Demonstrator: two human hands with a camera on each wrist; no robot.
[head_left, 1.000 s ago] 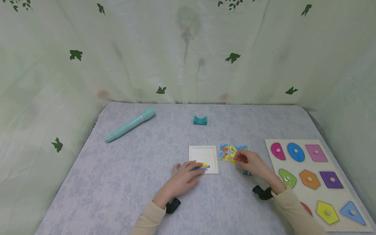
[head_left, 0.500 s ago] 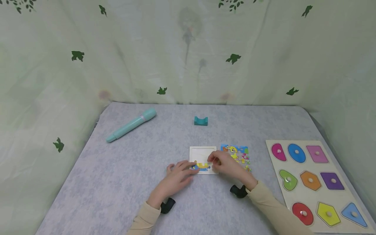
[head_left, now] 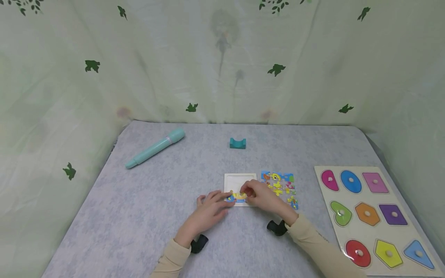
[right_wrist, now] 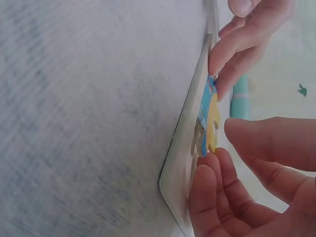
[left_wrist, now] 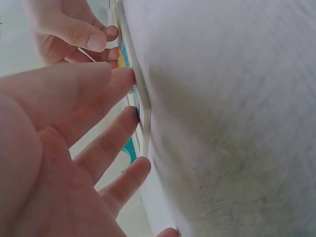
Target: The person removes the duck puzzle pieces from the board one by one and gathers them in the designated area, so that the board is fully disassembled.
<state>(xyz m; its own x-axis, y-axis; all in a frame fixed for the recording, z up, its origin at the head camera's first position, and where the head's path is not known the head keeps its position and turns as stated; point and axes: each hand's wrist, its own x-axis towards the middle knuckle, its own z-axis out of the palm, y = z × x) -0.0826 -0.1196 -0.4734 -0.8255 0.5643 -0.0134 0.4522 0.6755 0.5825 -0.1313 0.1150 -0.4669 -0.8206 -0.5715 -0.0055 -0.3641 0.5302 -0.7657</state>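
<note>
A small white puzzle tray (head_left: 240, 180) lies at the middle of the table, with joined blue-and-yellow jigsaw pieces (head_left: 238, 200) along its near edge. My left hand (head_left: 212, 210) is spread at the tray's left side, its fingertips resting on the pieces and the tray's edge. Over the right end of that row, my right hand (head_left: 262, 196) pinches at a jigsaw piece (right_wrist: 204, 143) with thumb and fingertips. The fingers hide most of this piece from the head view. Right of the tray lie several other jigsaw pieces (head_left: 277, 177), partly behind the right hand.
At the right stands a large shape board (head_left: 375, 197) with coloured knobbed pieces. A teal notched block (head_left: 238, 143) sits behind the tray. Far left lies a mint-green wand-shaped thing (head_left: 154, 148). A pale curtain (head_left: 222, 96) closes off the back and sides.
My right hand has moved left from the loose pieces to the right end of the row in the tray. The left hand has shifted slightly left, uncovering more of the row.
</note>
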